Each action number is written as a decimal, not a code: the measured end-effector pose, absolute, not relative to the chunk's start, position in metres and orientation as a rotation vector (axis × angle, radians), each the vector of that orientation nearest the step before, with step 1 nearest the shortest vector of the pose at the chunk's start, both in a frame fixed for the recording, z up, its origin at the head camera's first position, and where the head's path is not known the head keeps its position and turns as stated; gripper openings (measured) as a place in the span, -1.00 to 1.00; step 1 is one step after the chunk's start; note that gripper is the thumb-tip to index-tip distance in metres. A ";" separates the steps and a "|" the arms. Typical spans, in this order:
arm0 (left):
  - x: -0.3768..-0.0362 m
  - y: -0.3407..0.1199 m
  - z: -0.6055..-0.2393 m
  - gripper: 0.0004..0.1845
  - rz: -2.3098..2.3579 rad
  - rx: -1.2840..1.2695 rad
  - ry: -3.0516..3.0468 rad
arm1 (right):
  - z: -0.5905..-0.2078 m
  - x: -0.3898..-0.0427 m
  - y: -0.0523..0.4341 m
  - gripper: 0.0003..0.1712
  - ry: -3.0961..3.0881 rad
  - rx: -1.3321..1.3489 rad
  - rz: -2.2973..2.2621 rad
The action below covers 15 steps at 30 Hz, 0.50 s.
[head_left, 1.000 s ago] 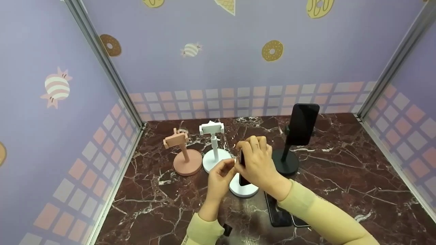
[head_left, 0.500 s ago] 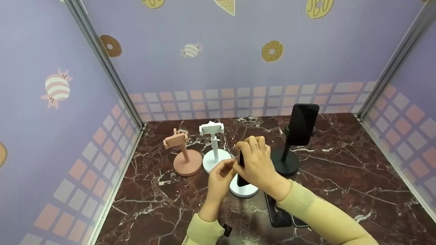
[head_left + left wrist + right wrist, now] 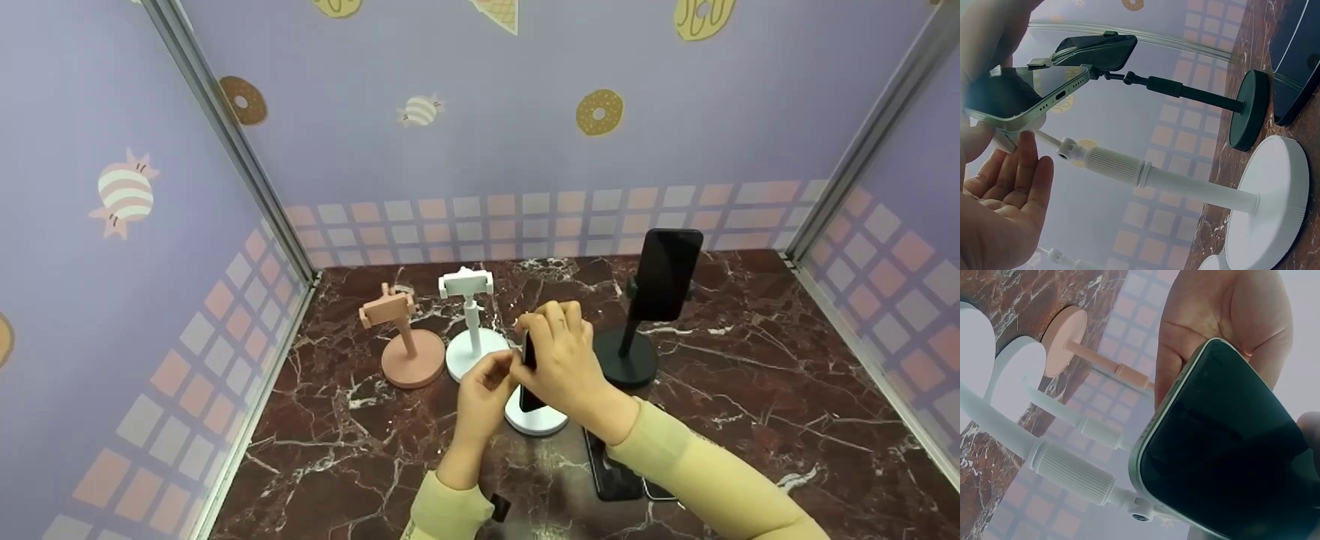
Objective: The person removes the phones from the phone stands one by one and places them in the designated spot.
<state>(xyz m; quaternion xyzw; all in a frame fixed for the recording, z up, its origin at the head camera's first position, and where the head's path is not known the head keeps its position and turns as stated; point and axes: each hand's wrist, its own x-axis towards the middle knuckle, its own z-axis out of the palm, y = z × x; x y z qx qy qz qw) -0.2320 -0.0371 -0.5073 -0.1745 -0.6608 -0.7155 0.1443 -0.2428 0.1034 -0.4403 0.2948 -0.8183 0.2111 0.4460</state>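
Observation:
My right hand (image 3: 566, 364) grips a dark-screened smartphone (image 3: 531, 396) from above, at the head of the nearest white phone stand (image 3: 536, 427). In the left wrist view the phone (image 3: 1022, 95) sits at that stand's clamp (image 3: 1006, 140), level with the ribbed collar's end of the pole. My left hand (image 3: 484, 394) reaches in from the left, its fingertips pinching the clamp beside the phone's edge. The right wrist view shows the screen (image 3: 1224, 439) large, with the left hand (image 3: 1224, 320) behind the edge. How far the clamp encloses the phone is hidden.
Left of the hands stand a pink phone stand (image 3: 412, 358) and another white phone stand (image 3: 466, 285). A black stand (image 3: 628, 360) holds an upright phone (image 3: 666, 274) at right. Two more phones lie on the marbled table, one black (image 3: 619, 476), partly under the right sleeve.
The right hand and the phone in it have shifted slightly left, and the phone has turned a little. The left hand stays almost still; the stands and other phones have not moved.

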 end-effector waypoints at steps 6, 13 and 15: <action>-0.232 -0.037 -0.508 -0.76 -2.042 -0.511 -1.910 | -0.441 -0.241 0.103 -0.43 -1.977 0.752 0.516; -0.234 -0.037 -0.511 -0.78 -2.037 -0.532 -1.894 | -0.440 -0.237 0.103 -0.44 -1.942 0.773 0.502; -0.234 -0.037 -0.510 -0.78 -2.043 -0.537 -1.888 | -0.439 -0.234 0.103 -0.44 -1.940 0.775 0.502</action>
